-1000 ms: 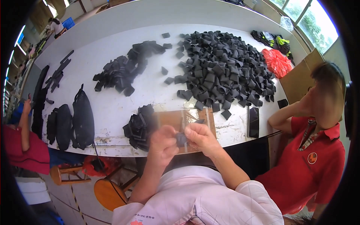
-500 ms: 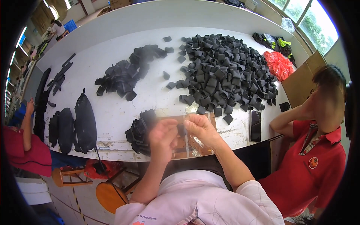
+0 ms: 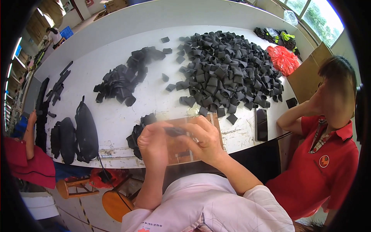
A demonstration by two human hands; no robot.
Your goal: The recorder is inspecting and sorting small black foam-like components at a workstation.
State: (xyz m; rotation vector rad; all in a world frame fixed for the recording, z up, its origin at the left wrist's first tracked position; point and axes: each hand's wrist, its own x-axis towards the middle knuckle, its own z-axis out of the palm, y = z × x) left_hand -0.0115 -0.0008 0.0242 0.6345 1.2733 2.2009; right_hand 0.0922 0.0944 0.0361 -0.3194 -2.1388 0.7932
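Observation:
Over the near edge of the white table, my left hand (image 3: 153, 143) and my right hand (image 3: 205, 140) are close together. Between their fingers is a small black fabric piece (image 3: 175, 131), blurred by motion, with both hands closed on it. Beneath my hands lies a brown board (image 3: 215, 123), mostly covered by them. A small heap of black fabric pieces (image 3: 134, 140) lies just left of my left hand and is partly hidden by it. Farther off, a large heap of black fabric loops (image 3: 228, 73) covers the table's middle right.
Another black heap (image 3: 119, 81) lies at middle left, near long black bundles (image 3: 85, 131). A dark flat device (image 3: 261, 124) and a red plastic bag (image 3: 284, 60) are to the right. A person in red (image 3: 313, 166) sits at right; another person's arm (image 3: 31, 133) reaches in at left.
My hands have moved slightly apart, the left one shifting left. The black piece between them now shows more. The whole view has shifted a little.

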